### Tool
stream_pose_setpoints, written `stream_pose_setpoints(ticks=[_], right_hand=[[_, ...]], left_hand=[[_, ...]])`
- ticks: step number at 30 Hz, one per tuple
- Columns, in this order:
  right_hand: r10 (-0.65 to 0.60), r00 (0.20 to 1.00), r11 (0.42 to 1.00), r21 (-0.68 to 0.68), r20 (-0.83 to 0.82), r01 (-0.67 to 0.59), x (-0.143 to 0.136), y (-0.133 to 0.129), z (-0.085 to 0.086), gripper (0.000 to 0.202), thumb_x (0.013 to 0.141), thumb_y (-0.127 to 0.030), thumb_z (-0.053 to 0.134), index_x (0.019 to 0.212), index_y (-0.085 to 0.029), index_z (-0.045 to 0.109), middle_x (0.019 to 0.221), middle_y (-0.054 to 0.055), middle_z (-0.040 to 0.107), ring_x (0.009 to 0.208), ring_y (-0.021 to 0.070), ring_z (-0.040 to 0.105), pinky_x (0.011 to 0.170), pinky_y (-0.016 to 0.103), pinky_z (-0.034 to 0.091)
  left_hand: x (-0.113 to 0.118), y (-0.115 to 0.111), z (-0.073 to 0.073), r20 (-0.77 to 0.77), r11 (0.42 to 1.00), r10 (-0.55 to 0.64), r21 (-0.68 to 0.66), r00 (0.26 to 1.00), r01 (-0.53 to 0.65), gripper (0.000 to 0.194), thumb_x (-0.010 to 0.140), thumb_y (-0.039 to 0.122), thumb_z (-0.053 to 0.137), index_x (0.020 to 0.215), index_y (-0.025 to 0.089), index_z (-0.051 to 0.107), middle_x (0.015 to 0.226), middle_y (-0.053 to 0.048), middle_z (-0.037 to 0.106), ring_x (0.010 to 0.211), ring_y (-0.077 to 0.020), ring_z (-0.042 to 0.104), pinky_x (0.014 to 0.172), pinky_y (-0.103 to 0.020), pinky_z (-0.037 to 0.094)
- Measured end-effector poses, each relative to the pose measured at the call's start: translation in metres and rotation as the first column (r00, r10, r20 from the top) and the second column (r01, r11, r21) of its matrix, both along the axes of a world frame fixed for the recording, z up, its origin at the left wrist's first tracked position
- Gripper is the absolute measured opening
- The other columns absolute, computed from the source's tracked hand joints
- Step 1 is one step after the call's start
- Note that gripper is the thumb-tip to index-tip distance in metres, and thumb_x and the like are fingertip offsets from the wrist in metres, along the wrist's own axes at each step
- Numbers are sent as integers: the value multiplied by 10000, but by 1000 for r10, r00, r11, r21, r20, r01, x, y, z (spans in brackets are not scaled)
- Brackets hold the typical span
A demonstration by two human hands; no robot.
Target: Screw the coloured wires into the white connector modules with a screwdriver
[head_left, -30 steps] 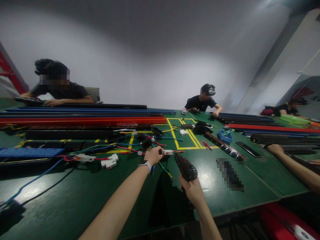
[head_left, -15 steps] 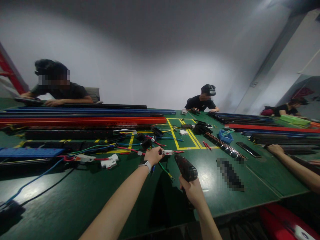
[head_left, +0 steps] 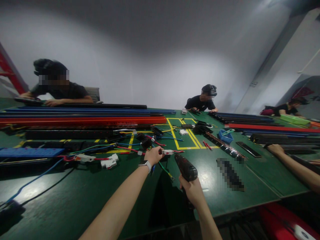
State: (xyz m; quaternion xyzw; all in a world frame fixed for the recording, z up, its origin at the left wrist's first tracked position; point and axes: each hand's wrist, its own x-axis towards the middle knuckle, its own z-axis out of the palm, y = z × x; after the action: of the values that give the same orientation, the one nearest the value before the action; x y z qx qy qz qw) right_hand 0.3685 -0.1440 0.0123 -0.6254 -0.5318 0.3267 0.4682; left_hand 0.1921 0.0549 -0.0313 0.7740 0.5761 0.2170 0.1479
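Between the fingers of my left hand [head_left: 153, 156] is a small white circuit breaker [head_left: 168, 152] with a red wire joined to it. My right hand [head_left: 193, 190] is wrapped round the grip of a black cordless drill [head_left: 186, 167]. The drill's front end points toward the breaker, and a small gap seems to lie between them. Below my left hand a green wire [head_left: 165, 171] hangs or lies with its bare tip out. Black sockets and coloured wires [head_left: 146, 143] lie just beyond my left hand. My right fingers are partly hidden by the drill.
White breakers [head_left: 110, 161] with red wires lie left on the green table [head_left: 105, 200]. Long red strips [head_left: 82, 121] and a blue power strip [head_left: 31, 152] are behind. A blue bin [head_left: 225, 135] and a phone [head_left: 248, 149] lie right. Several co-workers sit around; one's hand [head_left: 275, 150] rests at right.
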Motion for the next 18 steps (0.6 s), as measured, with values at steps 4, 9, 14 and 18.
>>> stream_pose_setpoints(ticks=[4, 9, 14, 18], right_hand=[[30, 1000, 999, 14, 0, -30, 1, 0, -2, 253, 819, -349, 569, 606, -215, 549, 609, 2, 577, 655, 201, 579, 680, 321, 427], [36, 999, 999, 5, -13, -36, 2, 0, -2, 249, 817, -345, 566, 605, -214, 558, 603, 1, 576, 643, 200, 579, 668, 315, 425], [29, 1000, 999, 18, 9, -30, 3, 1, -3, 237, 818, -342, 559, 618, -216, 557, 619, 0, 573, 652, 200, 578, 669, 317, 419], [45, 999, 999, 18, 20, -45, 2, 1, -3, 263, 821, -335, 549, 586, -220, 528, 608, 0, 557, 637, 192, 564, 655, 314, 412]], left_hand=[[0, 1, 0, -7, 1000, -2, -2, 1000, 2, 362, 831, 577, 667, 1113, 351, 688, 1107, 4, 770, 1011, -248, 704, 814, -328, 474], [0, 0, 2, -12, 1000, 3, -12, 1000, -3, 366, 828, 563, 680, 1131, 358, 690, 1115, 1, 769, 1021, -248, 701, 819, -325, 474], [1, -2, 5, -2, 1000, 3, -25, 1000, -3, 353, 826, 529, 700, 1125, 341, 703, 1117, -11, 769, 1019, -231, 700, 822, -303, 473], [1, -3, 5, 3, 1000, -4, -14, 1000, 4, 322, 832, 501, 699, 1108, 336, 712, 1105, -5, 769, 994, -218, 702, 812, -295, 474]])
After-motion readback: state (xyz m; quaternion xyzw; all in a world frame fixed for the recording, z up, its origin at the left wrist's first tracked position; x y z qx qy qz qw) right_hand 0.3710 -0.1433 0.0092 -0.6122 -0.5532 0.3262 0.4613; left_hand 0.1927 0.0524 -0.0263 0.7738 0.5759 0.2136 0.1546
